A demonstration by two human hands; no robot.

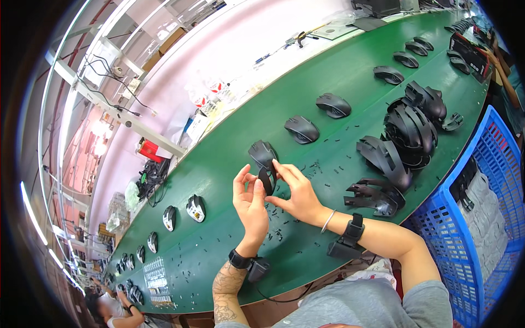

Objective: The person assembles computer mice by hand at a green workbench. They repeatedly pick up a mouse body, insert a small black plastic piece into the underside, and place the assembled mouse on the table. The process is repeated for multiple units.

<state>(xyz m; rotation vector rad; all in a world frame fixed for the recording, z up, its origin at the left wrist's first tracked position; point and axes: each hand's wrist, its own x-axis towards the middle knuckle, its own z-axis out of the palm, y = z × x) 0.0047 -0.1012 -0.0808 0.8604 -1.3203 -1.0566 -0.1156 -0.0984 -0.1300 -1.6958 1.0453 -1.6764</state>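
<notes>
Between my two hands is a thin, curved black mouse shell piece (268, 179), tilted above the green table. My right hand (299, 192) pinches it at its right side, index finger at the upper end and thumb at the lower. On its other side, my left hand (251, 205) has its thumb against the piece, the fingers curled partly behind. Just beyond them a black computer mouse (262, 152) lies on the table. Small black parts (278, 234) are scattered near my hands. To the right sits a heap of loose black mouse shells (410, 131).
Two more black mice (302, 129) (333, 105) continue the row toward the far right. Half-built mice (195, 208) with inner parts showing stand at left, near a tray of small pieces (158, 281). A blue plastic crate (465, 218) borders the table at right. Other people work at both ends.
</notes>
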